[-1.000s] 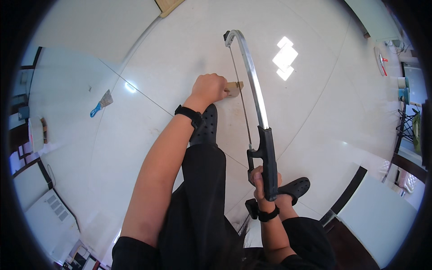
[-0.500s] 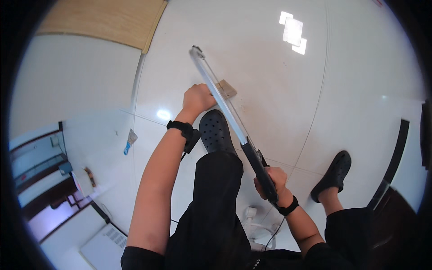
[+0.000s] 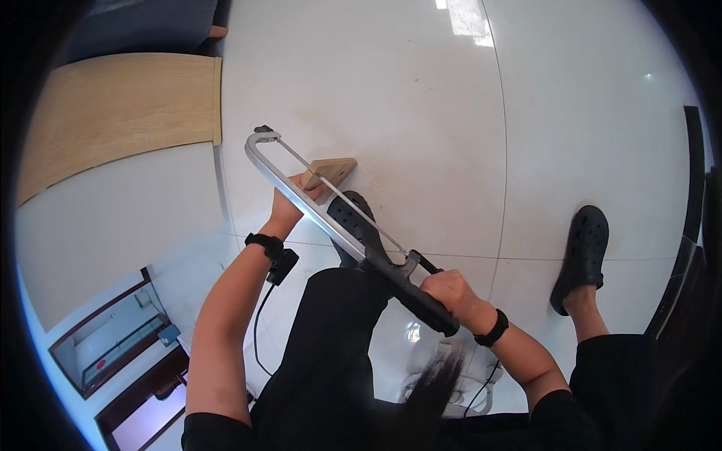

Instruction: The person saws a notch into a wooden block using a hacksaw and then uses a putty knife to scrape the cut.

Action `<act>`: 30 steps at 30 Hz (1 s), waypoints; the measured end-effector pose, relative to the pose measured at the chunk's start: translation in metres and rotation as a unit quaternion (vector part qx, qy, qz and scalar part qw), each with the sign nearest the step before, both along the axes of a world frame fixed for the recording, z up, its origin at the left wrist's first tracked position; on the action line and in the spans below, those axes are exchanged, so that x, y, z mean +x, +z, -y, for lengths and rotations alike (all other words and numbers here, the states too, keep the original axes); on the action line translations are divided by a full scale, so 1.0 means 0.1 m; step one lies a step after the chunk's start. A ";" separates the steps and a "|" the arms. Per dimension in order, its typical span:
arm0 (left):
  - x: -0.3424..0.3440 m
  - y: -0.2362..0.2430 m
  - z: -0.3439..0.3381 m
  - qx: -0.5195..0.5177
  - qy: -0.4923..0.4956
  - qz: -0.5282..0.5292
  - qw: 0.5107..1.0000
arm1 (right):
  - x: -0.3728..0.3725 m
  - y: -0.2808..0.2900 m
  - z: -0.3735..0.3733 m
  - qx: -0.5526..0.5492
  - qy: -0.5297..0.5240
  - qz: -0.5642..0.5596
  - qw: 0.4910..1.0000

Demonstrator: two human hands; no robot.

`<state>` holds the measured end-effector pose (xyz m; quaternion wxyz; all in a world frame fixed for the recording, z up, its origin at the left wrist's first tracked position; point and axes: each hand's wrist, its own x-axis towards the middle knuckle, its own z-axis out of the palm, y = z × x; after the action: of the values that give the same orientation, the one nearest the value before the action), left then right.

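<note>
My right hand [image 3: 455, 295] is closed around the black handle of a hacksaw [image 3: 310, 206] with a silver frame. The saw slants from the handle up to the left, and its thin blade crosses a small piece of wood [image 3: 338, 170]. Whether the blade sits in a cut there I cannot tell. My left hand [image 3: 283, 207] grips the wood at its left end, partly hidden behind the saw frame. The wood is tilted just beyond the toe of my left black clog [image 3: 353, 218].
My right clog [image 3: 583, 252] stands on the white tiled floor [image 3: 429, 150]. A wood-topped cabinet [image 3: 128, 109] is at the left, with a dark cloth-like surface [image 3: 143, 26] beyond it. A white object with a cable [image 3: 475, 398] lies behind my legs.
The view has shifted. The saw now leans further left, and the wood has turned and tilted in my left hand. The blue-handled scraper on the floor is out of sight.
</note>
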<state>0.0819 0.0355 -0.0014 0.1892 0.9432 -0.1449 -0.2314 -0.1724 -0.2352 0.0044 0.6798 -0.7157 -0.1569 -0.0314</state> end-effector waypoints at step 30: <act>-0.13 0.01 0.04 0.030 0.121 0.024 0.992 | 1.06 0.23 -0.50 -0.005 -0.043 -0.038 0.998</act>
<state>0.0686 0.0313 -0.0004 0.1836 0.9643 -0.0271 -0.1887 -0.0665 -0.1856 0.0269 0.6794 -0.7261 -0.1004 -0.0329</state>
